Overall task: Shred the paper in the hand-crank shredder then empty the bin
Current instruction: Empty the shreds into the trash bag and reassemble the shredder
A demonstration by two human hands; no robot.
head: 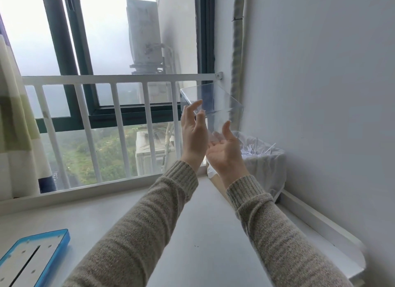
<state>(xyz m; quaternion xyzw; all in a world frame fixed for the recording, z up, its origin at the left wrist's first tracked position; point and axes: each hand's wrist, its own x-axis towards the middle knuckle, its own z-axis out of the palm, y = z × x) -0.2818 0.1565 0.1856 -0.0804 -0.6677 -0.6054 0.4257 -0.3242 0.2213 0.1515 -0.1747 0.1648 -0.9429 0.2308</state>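
We hold the clear bin upturned between both hands, over the lined wastebasket; tap so clinging shreds drop inside.

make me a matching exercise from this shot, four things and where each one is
Things:
1. clear bin
2. blue shredder top
3. paper shreds
4. curtain

Places:
A. in the lined waste basket by the wall
B. at the left edge by the window
C. held up between the left hand and right hand
D. on the white table, lower left

Pairs: 1-C, 2-D, 3-A, 4-B
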